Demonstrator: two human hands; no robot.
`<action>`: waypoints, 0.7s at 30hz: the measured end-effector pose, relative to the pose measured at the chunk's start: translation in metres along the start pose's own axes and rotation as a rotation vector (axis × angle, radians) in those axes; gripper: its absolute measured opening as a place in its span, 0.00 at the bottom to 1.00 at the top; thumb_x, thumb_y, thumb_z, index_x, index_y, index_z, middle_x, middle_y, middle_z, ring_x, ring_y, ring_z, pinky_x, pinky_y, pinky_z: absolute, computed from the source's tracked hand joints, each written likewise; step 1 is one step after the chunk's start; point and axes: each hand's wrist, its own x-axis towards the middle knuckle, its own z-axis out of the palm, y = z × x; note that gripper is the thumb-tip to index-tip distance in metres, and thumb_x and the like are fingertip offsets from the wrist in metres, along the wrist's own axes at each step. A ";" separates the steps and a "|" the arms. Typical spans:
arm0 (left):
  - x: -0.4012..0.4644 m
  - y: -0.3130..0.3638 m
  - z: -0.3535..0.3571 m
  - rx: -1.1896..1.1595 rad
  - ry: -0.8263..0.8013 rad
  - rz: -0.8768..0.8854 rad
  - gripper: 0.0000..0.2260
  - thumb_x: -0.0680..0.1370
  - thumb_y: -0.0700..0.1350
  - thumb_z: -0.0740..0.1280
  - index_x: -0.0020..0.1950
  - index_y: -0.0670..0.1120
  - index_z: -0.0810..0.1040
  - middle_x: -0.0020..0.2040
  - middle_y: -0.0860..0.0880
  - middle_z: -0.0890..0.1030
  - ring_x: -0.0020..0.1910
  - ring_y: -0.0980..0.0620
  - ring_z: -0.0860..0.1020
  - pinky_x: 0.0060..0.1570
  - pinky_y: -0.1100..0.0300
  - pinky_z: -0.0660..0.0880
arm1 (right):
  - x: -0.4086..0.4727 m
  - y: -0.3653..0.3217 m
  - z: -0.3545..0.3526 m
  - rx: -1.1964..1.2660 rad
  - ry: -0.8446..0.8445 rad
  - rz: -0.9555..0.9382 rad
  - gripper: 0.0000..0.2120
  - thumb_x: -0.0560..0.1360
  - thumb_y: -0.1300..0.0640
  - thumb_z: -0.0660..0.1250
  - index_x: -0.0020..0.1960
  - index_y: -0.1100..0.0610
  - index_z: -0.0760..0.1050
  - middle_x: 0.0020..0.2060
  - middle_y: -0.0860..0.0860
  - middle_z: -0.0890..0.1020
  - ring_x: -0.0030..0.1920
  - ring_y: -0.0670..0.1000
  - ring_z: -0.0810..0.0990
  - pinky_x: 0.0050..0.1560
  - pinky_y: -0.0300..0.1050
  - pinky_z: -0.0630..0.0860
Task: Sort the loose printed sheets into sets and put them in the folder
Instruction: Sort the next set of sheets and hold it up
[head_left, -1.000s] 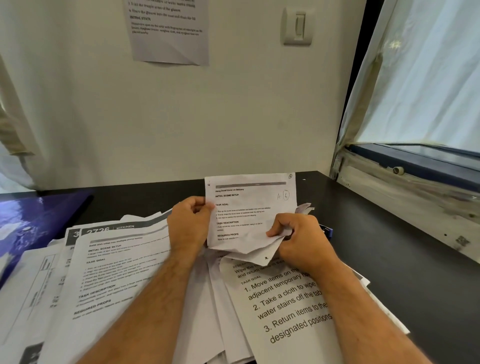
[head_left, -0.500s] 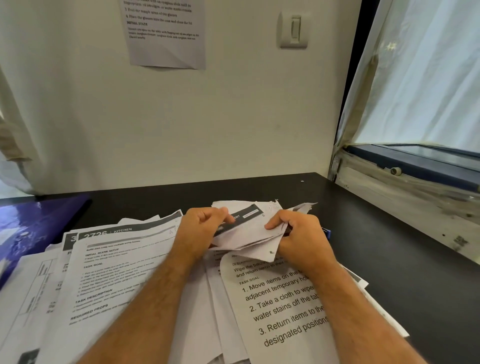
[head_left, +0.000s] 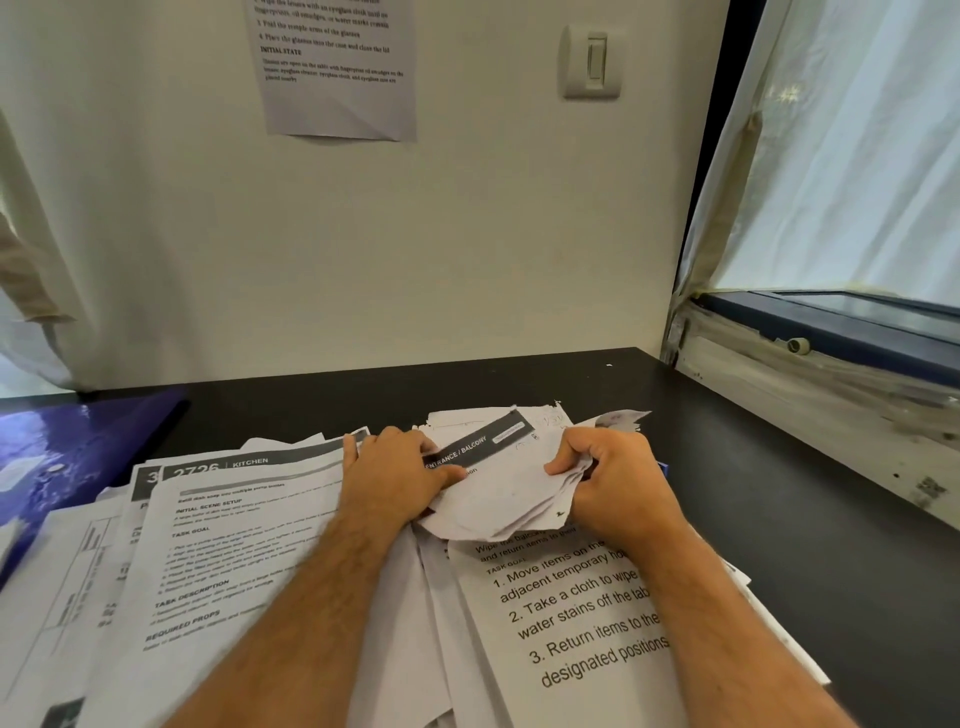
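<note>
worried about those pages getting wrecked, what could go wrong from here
The crumpled sheets, already ragged at the edges, are gripped by the left hand and right hand; pulling could tear them further. The overlapping pile on the desk may slide or mix up the sets.

Soft daylight from right window (head_left: 852, 156); edges warped.
</note>
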 end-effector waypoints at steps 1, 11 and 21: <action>-0.002 0.001 -0.001 -0.047 0.051 0.012 0.15 0.76 0.64 0.66 0.58 0.58 0.77 0.59 0.55 0.80 0.63 0.52 0.75 0.78 0.42 0.48 | 0.000 0.001 0.000 0.004 -0.004 -0.001 0.07 0.69 0.62 0.76 0.38 0.52 0.82 0.40 0.42 0.83 0.45 0.45 0.81 0.46 0.49 0.82; -0.010 0.013 -0.012 -0.415 0.482 0.117 0.05 0.77 0.57 0.70 0.50 0.58 0.80 0.44 0.61 0.81 0.44 0.57 0.80 0.57 0.48 0.77 | -0.001 -0.003 0.002 0.008 0.057 -0.065 0.10 0.68 0.60 0.78 0.42 0.48 0.80 0.43 0.42 0.82 0.46 0.45 0.81 0.46 0.49 0.82; -0.035 0.036 -0.022 -0.741 0.013 0.480 0.06 0.76 0.44 0.74 0.41 0.54 0.86 0.38 0.55 0.85 0.41 0.57 0.83 0.44 0.66 0.78 | -0.001 -0.012 0.002 -0.005 0.021 -0.096 0.28 0.74 0.57 0.73 0.69 0.39 0.68 0.40 0.44 0.82 0.39 0.44 0.81 0.43 0.39 0.80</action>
